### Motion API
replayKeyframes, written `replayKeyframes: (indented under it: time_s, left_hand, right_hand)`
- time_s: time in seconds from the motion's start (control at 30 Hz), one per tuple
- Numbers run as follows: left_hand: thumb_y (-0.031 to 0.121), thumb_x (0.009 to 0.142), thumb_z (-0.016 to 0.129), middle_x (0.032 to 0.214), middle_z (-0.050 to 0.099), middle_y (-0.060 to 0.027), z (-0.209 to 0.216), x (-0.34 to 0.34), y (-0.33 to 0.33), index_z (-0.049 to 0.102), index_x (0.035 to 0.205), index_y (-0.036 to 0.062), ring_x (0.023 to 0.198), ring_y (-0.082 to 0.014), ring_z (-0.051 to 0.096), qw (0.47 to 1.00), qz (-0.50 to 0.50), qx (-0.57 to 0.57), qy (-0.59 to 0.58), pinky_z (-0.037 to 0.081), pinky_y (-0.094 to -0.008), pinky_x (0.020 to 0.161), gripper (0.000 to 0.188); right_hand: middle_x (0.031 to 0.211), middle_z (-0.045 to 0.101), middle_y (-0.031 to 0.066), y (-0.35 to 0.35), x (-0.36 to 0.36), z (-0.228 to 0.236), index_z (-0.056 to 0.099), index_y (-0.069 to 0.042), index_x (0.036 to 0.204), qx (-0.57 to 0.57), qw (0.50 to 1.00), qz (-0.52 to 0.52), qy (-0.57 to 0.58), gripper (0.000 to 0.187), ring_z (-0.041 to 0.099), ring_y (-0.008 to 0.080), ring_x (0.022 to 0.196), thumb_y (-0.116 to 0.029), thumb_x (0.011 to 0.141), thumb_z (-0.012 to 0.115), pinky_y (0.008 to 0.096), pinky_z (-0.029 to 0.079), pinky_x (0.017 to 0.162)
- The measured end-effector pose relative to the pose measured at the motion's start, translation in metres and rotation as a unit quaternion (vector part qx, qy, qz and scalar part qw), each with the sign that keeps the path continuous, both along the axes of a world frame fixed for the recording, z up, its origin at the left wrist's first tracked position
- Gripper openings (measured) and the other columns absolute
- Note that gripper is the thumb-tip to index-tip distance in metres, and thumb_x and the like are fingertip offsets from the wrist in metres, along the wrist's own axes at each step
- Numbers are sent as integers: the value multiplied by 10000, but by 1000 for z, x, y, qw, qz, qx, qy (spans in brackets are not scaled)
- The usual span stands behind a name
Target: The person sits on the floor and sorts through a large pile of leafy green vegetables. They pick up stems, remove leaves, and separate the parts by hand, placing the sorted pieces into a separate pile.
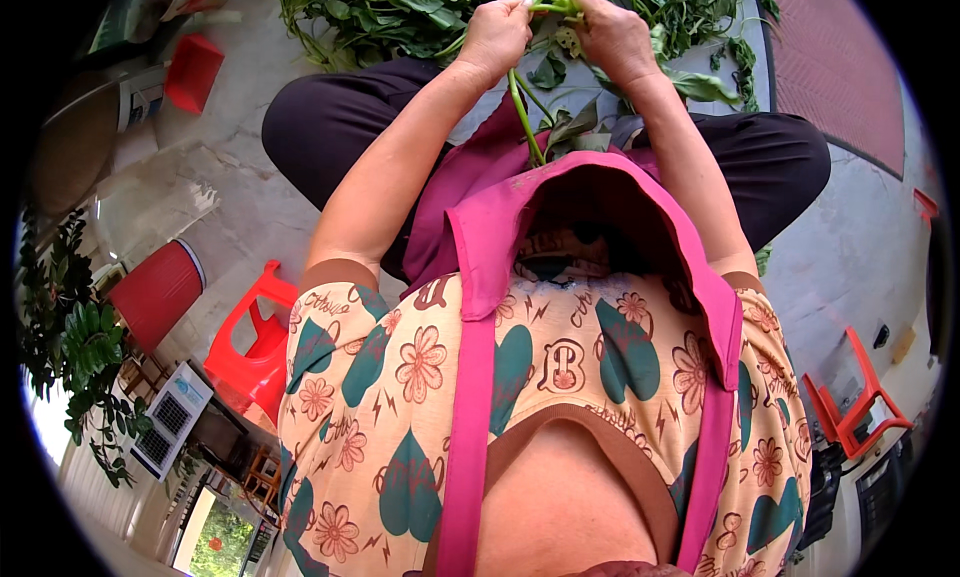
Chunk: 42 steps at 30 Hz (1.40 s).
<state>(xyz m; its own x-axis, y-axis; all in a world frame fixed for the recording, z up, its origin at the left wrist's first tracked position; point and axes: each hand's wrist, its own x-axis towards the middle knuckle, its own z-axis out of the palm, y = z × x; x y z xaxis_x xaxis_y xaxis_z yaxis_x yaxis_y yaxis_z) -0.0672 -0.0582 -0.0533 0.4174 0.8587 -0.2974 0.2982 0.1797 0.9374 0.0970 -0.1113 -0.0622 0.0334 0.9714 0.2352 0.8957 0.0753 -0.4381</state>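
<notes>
Both arms reach forward over my crossed legs, and both hands are closed on green leafy vegetable stems (pixel 548 7). My left hand (pixel 498 37) pinches a stem between thumb and fingers. Close beside it, my right hand (pixel 615 37) has its fingers curled round a small bunch of stems. Longer stems (pixel 525 117) hang from near my left hand toward the magenta apron (pixel 470 217) on my lap. Dark leaves (pixel 575 127) lie at the apron's far edge. A wide pile of leafy greens (pixel 380 17) spreads on the floor beyond my hands.
A brown-red mat (pixel 840 67) lies at the far right on the grey tiled floor (pixel 240 147). Red plastic stools (pixel 250 352) stand at left and right. Further left are a red container (pixel 195 72), a red-backed chair (pixel 158 292) and a leafy plant (pixel 90 332).
</notes>
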Motion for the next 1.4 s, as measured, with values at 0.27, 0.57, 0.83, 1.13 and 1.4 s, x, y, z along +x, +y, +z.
replayKeyframes:
  time_s: [0.27,0.57,0.83,1.13,1.4]
  left_hand:
    - [257,963,387,546,479,12,19,-10,2,550,1032,22,404,-64,405,974,55,-136,-170,312,-218,360,294]
    - [274,951,402,551,451,19,4,-22,33,565,992,47,439,-68,403,979,103,175,14,321,-216,369,283]
    - [541,888,416,786,603,-62,15,-30,-9,519,999,67,671,-141,600,992,2,-126,-26,485,-253,515,498]
    - [397,933,419,815,570,-33,26,-21,-34,526,982,72,731,-158,542,923,36,-322,-207,438,-266,660,346]
    - [218,903,538,701,519,-15,47,-21,-39,524,867,44,648,-131,525,925,-43,-294,-238,451,-252,579,178]
  right_hand:
    - [689,593,-45,-27,55,-48,665,-53,916,-129,835,-150,513,270,509,32,586,-302,812,668,217,417,547]
    - [657,588,11,-8,-74,-1,617,-41,833,-256,742,93,613,244,543,64,612,-283,854,607,242,439,552]
    - [755,617,132,3,-61,1,588,-65,830,-14,951,-98,293,219,602,335,722,-278,782,598,416,483,631]
    - [785,601,130,3,-41,7,566,-52,863,12,981,-60,183,171,594,326,737,-199,783,605,395,478,627]
    - [827,637,123,-1,57,-68,598,-131,939,-161,959,-235,-12,232,603,329,778,-325,813,585,385,481,654]
